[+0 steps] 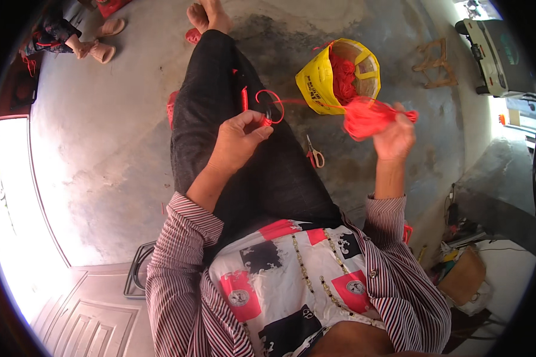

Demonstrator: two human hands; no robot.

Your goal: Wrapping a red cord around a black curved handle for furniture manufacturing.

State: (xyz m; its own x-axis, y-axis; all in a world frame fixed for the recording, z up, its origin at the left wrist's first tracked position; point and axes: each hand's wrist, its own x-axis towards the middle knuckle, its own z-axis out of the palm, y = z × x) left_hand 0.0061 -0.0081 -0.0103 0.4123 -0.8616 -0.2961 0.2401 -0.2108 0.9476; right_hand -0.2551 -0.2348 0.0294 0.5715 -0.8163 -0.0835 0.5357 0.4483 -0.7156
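Observation:
Over my lap, my left hand (235,141) pinches a small piece of red cordwork (267,121) between thumb and fingertips. A dark curved bit shows beside it, too small to make out. From there a loop of red cord (283,107) rises and a strand runs right to a loose red cord bundle (363,119). My right hand (395,141) grips that bundle out to the right, slightly blurred. Just beyond it stands a yellow bag (315,83) with more red cord (342,74) inside. A narrow red strip (244,98) lies on my dark trousers.
Scissors (317,156) lie on the concrete floor right of my thigh. A small wooden stool or frame (436,64) is at the far right. Another person's hand and sandalled feet (104,52) show at the far left. A cluttered white table (509,262) stands at the lower right.

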